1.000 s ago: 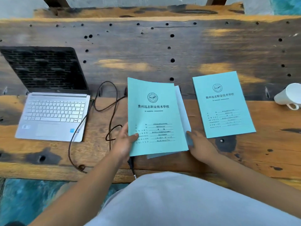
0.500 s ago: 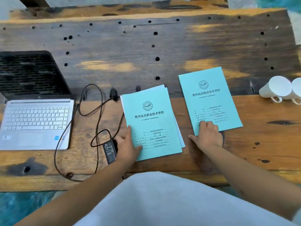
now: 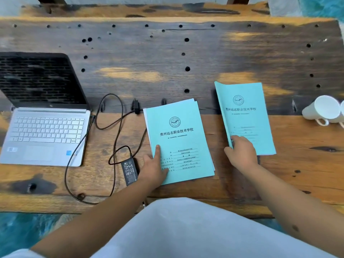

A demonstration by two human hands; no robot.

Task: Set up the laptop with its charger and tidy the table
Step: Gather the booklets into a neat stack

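- Step: tidying booklets; laptop (image 3: 42, 135) and charger (image 3: 129, 171) appear set.
- Left hand (image 3: 154, 169): fingers flat, pressing the near booklet (image 3: 179, 138).
- Right hand (image 3: 242, 153): fingers pinching the far booklet (image 3: 243, 112), its left edge raised off the surface (image 3: 307, 174).
- Next, likely: lay it on the pressed booklet.

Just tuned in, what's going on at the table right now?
A person is tidying teal booklets. The left hand presses on the near booklet stack, while the right hand grips the second booklet, lifting its left edge. The open laptop sits to the left, its charger brick beside the stack.
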